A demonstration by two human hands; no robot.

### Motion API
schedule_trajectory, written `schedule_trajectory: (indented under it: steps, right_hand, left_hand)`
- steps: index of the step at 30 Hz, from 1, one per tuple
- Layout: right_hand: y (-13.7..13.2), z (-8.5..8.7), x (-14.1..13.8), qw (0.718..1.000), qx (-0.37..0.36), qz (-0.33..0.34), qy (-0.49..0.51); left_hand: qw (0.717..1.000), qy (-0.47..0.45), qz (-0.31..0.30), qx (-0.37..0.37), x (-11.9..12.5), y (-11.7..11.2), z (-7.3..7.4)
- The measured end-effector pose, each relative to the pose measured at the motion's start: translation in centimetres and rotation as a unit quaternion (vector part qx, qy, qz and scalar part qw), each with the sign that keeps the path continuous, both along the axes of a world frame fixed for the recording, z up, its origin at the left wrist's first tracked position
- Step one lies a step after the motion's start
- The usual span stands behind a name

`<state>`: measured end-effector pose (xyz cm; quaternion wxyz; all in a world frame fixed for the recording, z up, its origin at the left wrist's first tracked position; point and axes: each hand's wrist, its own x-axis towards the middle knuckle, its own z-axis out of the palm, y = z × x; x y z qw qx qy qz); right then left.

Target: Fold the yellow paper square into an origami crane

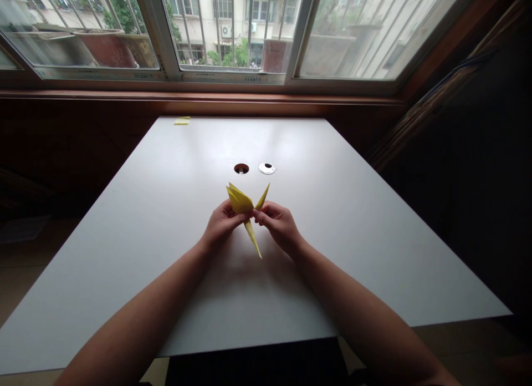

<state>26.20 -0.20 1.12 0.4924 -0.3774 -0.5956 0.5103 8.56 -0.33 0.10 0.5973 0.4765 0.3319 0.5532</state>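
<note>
A folded yellow paper figure (pixel 240 201), shaped like an origami crane, is held above the middle of the white table. It has a broad pointed part at the upper left, a narrow point rising to the right and a thin point hanging down toward me. My left hand (pixel 221 222) pinches the broad part near its base, thumb on top. My right hand (pixel 277 221) pinches the paper at the base of the narrow right point. The thumbs nearly meet at the centre, and some fingertips are hidden behind the paper.
Beyond the paper, the white table (pixel 124 253) has a round cable hole (pixel 241 168) and a metal grommet cover (pixel 266 168) beside it. Yellow paper slips (pixel 182 121) lie at the far left edge. A barred window (pixel 233 31) and sill stand behind; a dark covered shape (pixel 465 153) is at right.
</note>
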Motion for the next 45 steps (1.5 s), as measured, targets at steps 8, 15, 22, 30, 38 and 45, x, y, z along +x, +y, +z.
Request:
schedule_trajectory:
  steps: [8, 15, 22, 30, 38, 45]
  right_hand:
    - [0.0, 0.3, 0.1, 0.998, -0.014, -0.037, 0.042]
    - [0.3, 0.1, 0.1, 0.995, -0.009, -0.057, 0.086]
    - [0.4, -0.1, -0.1, 0.993, -0.025, -0.042, 0.107]
    - [-0.1, 0.3, -0.6, 0.994, -0.029, 0.022, 0.098]
    - [-0.2, 0.5, -0.7, 0.997, -0.038, 0.034, 0.063]
    - [-0.3, 0.2, -0.8, 0.997, -0.025, 0.021, 0.068]
  left_hand:
    - [1.0, -0.013, 0.007, 0.014, -0.2, -0.3, 0.1]
    - [0.989, 0.076, 0.028, 0.125, -0.2, -0.5, -0.4]
    - [0.925, 0.183, 0.055, 0.328, 0.0, -0.4, -0.9]
    - [0.919, 0.218, 0.163, 0.285, -0.3, -1.2, 1.0]
    - [0.975, 0.086, 0.13, 0.159, 0.0, -1.2, 1.3]
    - [0.984, 0.066, 0.13, 0.103, -0.1, -1.0, 1.2]
